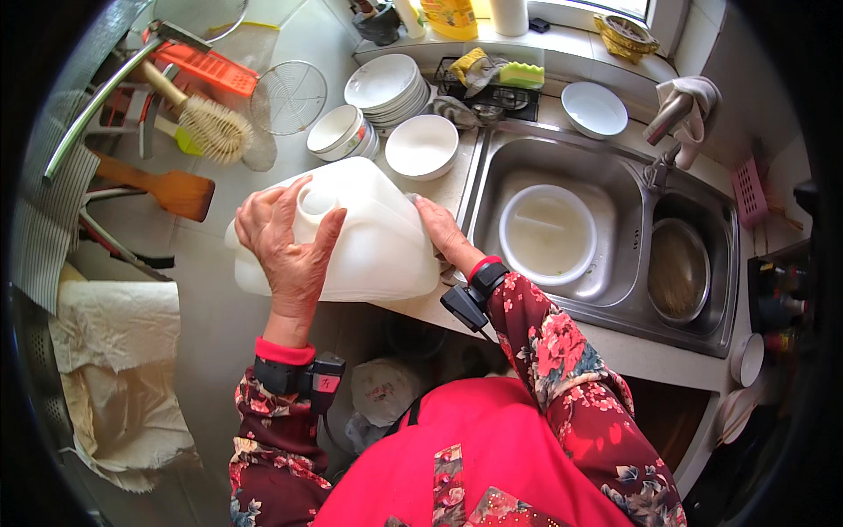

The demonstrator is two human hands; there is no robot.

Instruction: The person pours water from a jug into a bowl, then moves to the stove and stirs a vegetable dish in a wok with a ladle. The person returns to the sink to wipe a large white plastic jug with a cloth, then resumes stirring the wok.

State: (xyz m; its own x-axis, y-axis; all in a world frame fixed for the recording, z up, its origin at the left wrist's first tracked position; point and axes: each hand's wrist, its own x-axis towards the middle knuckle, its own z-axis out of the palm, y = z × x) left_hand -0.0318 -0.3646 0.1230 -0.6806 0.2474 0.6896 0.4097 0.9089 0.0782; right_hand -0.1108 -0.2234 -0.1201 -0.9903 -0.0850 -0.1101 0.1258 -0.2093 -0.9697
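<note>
A big translucent white plastic jug [373,241] is held over the counter's left front edge, its round open neck facing up. My left hand [285,233] grips it around the neck, with thumb and fingers on either side of the opening. On the jug's right side lies my right hand [445,230], closed over what looks like a grey rag, only bits of which show between palm and jug. Just behind the jug stand a white bowl [422,146], small stacked bowls [335,132] and a pile of white plates [383,81].
A steel double sink [615,303] holds a white basin of cloudy water [548,234] and a metal bowl [679,270]. The faucet [672,119] has a cloth draped over it. A brush [215,127] and wooden spatula [180,193] hang at left, above a beige cloth [123,369].
</note>
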